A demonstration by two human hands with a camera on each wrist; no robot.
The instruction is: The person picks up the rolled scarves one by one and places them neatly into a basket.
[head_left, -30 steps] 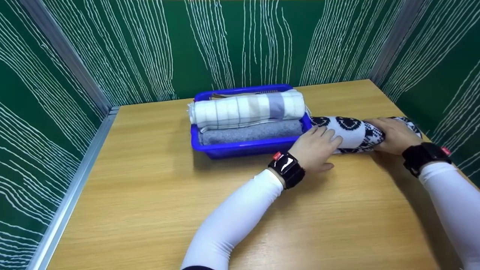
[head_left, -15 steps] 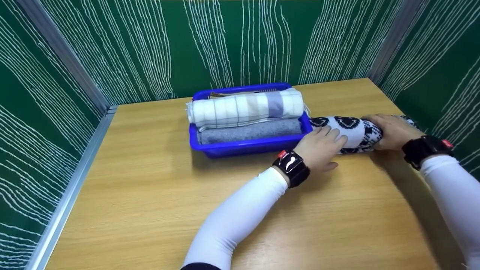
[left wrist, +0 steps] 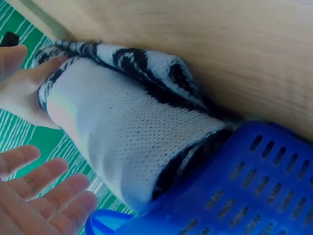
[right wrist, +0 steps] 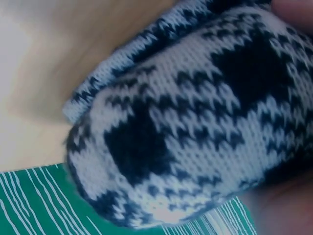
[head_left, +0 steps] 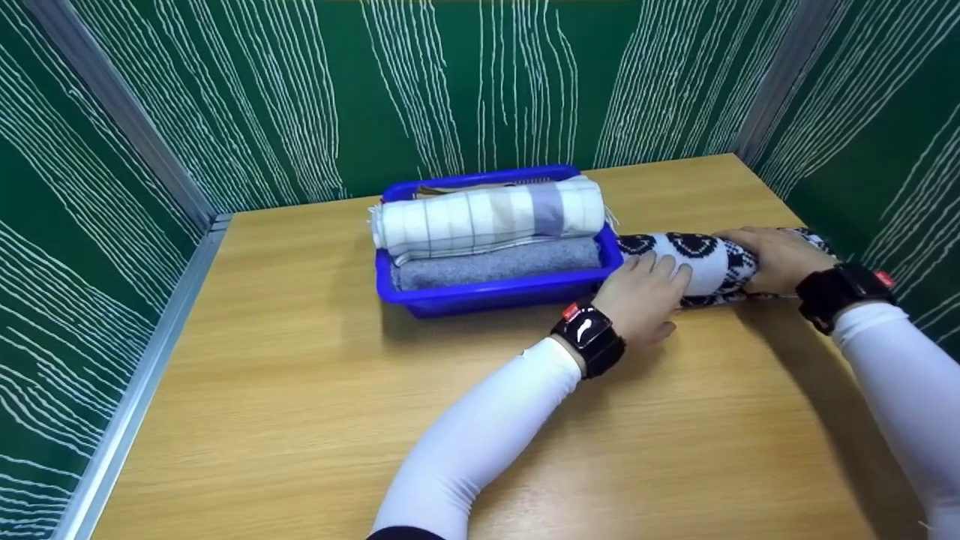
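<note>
A black-and-white knitted roll (head_left: 705,264) lies on the wooden table (head_left: 315,405), its left end against the right side of a blue basket (head_left: 487,294). My left hand (head_left: 646,294) rests on the roll's left part with straight fingers (left wrist: 46,196). Over the roll's right part lies my right hand (head_left: 776,259), fingers curled around it. In the left wrist view the roll (left wrist: 122,127) butts against the basket (left wrist: 244,196), and the right hand (left wrist: 22,95) cups its far end. The knit (right wrist: 195,122) fills the right wrist view.
Inside the basket are a white checked roll (head_left: 487,217) on top and a grey roll (head_left: 495,264) in front. Green patterned walls (head_left: 465,82) enclose the table at back and both sides. A metal rail (head_left: 142,375) runs along the table's left edge.
Both hands have stayed on the knitted roll. The right hand has slid slightly left along it; the roll's left end remains at the basket.
</note>
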